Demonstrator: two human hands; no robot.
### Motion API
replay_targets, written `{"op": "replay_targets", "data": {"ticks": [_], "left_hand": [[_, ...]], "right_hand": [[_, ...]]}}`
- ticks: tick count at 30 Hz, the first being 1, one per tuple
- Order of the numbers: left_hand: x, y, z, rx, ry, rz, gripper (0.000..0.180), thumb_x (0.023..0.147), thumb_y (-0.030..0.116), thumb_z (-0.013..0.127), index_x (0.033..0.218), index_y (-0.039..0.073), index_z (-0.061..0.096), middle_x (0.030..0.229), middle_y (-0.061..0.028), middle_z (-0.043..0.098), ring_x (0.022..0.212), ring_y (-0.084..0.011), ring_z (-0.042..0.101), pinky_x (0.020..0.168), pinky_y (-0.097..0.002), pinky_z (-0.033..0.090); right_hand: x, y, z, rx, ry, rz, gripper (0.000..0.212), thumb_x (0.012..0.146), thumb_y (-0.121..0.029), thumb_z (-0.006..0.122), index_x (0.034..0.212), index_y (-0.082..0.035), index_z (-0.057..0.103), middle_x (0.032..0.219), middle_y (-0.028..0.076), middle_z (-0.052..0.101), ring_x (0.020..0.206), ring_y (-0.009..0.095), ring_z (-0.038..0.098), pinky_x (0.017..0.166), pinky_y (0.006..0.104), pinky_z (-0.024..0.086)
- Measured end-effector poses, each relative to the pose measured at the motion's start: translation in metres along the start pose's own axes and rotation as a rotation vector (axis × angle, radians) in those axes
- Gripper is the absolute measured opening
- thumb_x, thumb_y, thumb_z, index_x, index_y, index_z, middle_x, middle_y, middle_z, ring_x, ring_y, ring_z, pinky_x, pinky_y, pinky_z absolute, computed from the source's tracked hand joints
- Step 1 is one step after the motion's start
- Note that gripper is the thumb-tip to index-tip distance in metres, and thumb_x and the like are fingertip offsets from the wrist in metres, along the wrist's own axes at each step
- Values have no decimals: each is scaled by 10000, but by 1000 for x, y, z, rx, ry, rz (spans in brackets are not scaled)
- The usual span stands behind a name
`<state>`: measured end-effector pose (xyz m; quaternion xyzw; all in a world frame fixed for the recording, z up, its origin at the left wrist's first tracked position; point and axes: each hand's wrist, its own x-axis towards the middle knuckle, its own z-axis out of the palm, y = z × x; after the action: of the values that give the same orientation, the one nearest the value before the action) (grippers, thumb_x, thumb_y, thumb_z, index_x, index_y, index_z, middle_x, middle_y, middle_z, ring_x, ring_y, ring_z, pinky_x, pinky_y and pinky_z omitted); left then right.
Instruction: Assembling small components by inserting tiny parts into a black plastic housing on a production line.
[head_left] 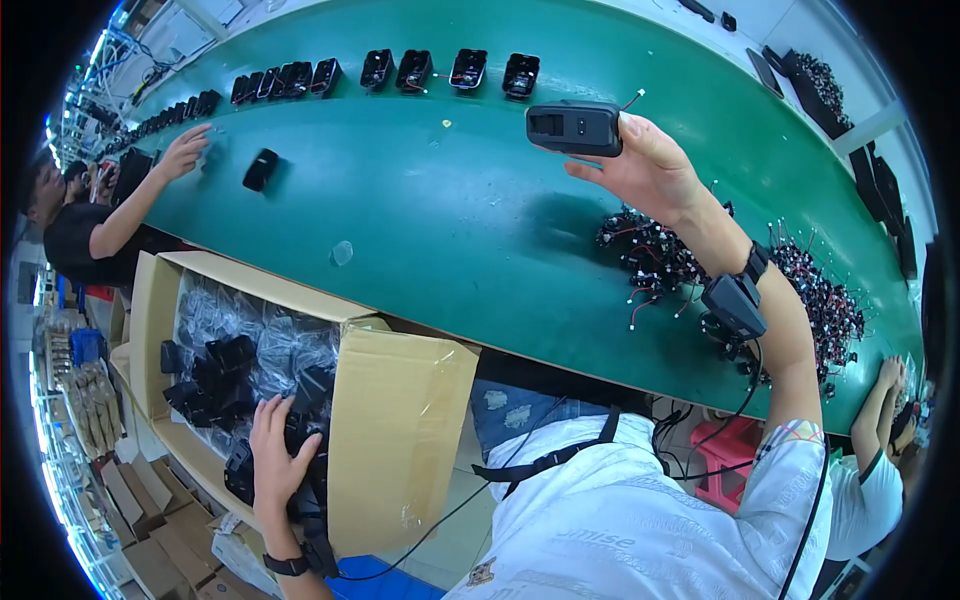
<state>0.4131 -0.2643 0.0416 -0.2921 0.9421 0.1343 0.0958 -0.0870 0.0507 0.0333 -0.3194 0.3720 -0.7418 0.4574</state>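
Observation:
My right hand (655,165), raised over the green table, grips a black plastic housing (575,128) by its right end. A slot and small holes show on that housing, and a thin wire with a white connector (640,94) sticks out beside it. At the lower left, my left hand (280,450) reaches into an open cardboard box (400,440). Its fingers are spread over black plastic parts (215,380) lying on clear plastic bags (265,330). Whether the fingertips touch a part is hard to make out.
Piles of small wired black parts (820,310) lie right of my forearm on the green table (450,220). Open black housings (470,70) line the far side. A co-worker's hand (185,152) is near a lone black piece (261,170). A red stool (725,460) stands below.

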Motion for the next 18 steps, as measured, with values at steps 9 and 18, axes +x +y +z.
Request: {"op": "replay_targets", "data": {"ticks": [9, 18], "left_hand": [[60, 115, -73, -226, 343, 471, 504, 788, 13, 709, 1282, 2, 612, 1269, -192, 646, 1155, -354, 636, 993, -402, 495], [134, 246, -49, -292, 574, 1029, 647, 699, 241, 857, 1279, 52, 640, 1155, -130, 675, 1044, -305, 668, 840, -398, 570]], "right_hand": [[-8, 2, 52, -138, 38, 107, 700, 894, -486, 739, 1327, 41, 582, 1378, 154, 589, 1273, 229, 557, 1063, 460, 454], [-48, 9, 134, -91, 106, 165, 401, 975, -297, 673, 1189, 42, 670, 1267, 127, 647, 1155, 198, 613, 1028, 391, 485]]}}
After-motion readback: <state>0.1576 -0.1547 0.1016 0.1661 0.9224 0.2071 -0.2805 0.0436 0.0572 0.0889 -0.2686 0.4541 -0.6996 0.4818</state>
